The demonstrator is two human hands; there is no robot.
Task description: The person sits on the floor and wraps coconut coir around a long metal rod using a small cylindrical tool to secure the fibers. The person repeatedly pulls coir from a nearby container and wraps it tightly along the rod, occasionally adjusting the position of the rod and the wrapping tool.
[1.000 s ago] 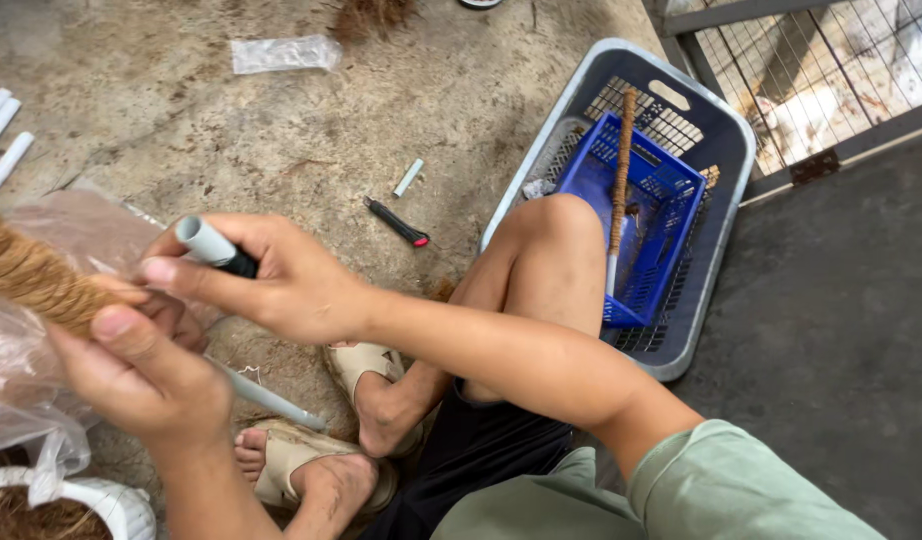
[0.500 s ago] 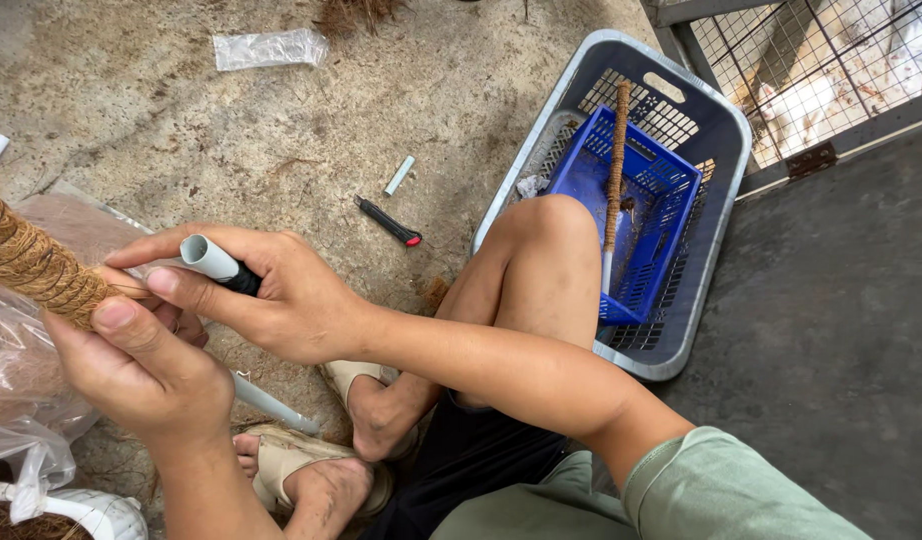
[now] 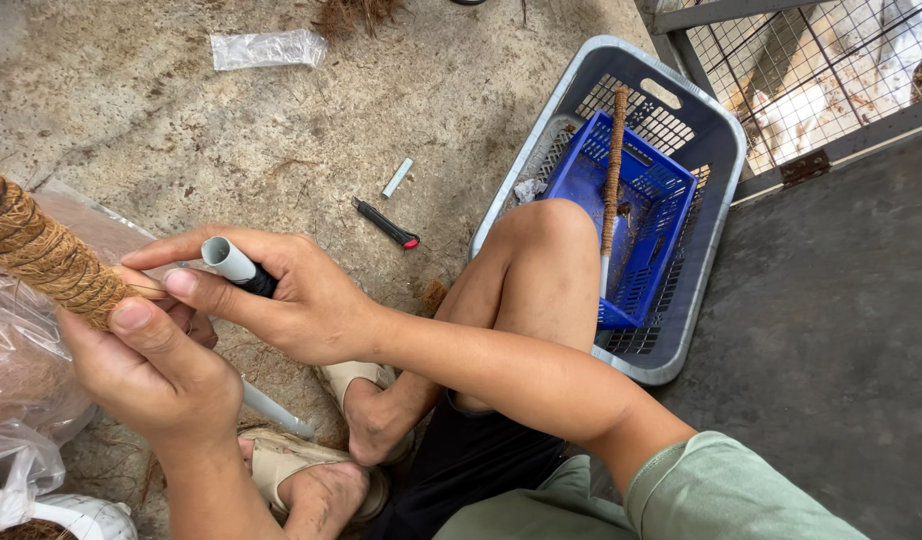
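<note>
My left hand [image 3: 156,375] grips a pole wrapped in brown coir rope [image 3: 46,258], which slants up to the left edge; its bare white pipe end [image 3: 276,410] sticks out below the hand. My right hand [image 3: 281,290] holds a grey-and-black tube-shaped tool [image 3: 236,265] against the end of the rope wrapping, thumb and forefinger pinching there. Both hands touch at the pole.
A grey plastic basket [image 3: 711,200] holds a blue crate [image 3: 671,215] with another rope-wrapped pole [image 3: 611,170]. A black cutter with a red end [image 3: 386,222], a short white tube piece [image 3: 397,177] and a plastic bag [image 3: 266,48] lie on the concrete floor. Clear plastic bag [image 3: 21,390] at left.
Both hands and the wrapped pole have shifted slightly down and right in view. The grips are unchanged.
</note>
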